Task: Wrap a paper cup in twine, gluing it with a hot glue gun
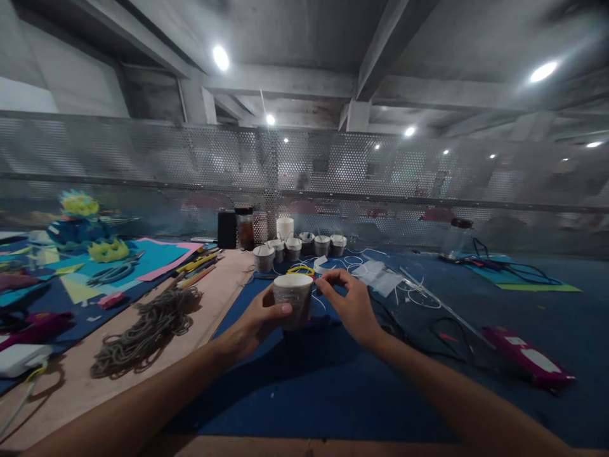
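My left hand [264, 317] is wrapped round a small paper cup [294, 301], its thumb across the front. The cup is upright, pale at the rim and grey round its side. At the cup's right edge, my right hand [349, 301] has thumb and forefinger pinched together; whatever they hold is too small to make out. Behind the hands stand several similar grey cups [322, 245], some with thin wire handles, and a stack of white cups [285, 228]. A yellow coil [301, 270] lies just beyond the held cup.
A bundle of grey cord [147, 330] lies on the left board. Scissors [114, 270], coloured paper [162, 257] and a yellow paper crown [108, 250] are farther left. On the right are plastic scraps [378, 276], white wire [423, 297] and a magenta box [528, 357]. A perforated metal screen [323, 158] closes the back.
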Available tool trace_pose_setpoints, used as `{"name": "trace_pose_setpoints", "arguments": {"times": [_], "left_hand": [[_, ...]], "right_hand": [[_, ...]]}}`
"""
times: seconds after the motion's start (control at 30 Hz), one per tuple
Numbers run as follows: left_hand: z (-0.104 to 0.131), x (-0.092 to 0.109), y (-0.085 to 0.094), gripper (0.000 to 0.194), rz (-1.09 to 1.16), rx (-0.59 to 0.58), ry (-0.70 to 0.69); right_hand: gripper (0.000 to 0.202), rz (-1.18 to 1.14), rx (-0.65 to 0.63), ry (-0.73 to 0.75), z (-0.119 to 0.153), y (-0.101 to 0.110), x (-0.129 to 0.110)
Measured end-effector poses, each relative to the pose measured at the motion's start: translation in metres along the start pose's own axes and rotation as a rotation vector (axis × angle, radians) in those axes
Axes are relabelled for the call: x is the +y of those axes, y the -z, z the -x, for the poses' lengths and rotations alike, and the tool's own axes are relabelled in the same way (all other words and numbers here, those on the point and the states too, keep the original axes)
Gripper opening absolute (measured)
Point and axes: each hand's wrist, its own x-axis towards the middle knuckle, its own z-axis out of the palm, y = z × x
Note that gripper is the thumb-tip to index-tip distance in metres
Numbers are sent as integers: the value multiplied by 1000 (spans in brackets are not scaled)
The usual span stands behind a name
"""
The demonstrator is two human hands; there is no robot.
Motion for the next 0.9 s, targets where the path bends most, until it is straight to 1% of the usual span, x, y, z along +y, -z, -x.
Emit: {"name": "trace_pose_setpoints", "arguments": {"times": [0.07,0.23,0.47,0.7,0.9], "left_hand": [[1,1,0,49,2,16,4],[0,-1,5,44,-3,-7,9],[1,-1,9,45,13,-42,31],[1,-2,9,46,51,-66,45],[0,-5,11,38,80,-66,45]], "right_hand": [[18,4,-8,1,-1,-1,0],[18,18,-25,-9,-1,-2,2],[21,27,-48,-41,-2,-1,4],[16,21,-26,-6,-2,1,-3],[19,27,-12,-15,-2,1,-1]]}}
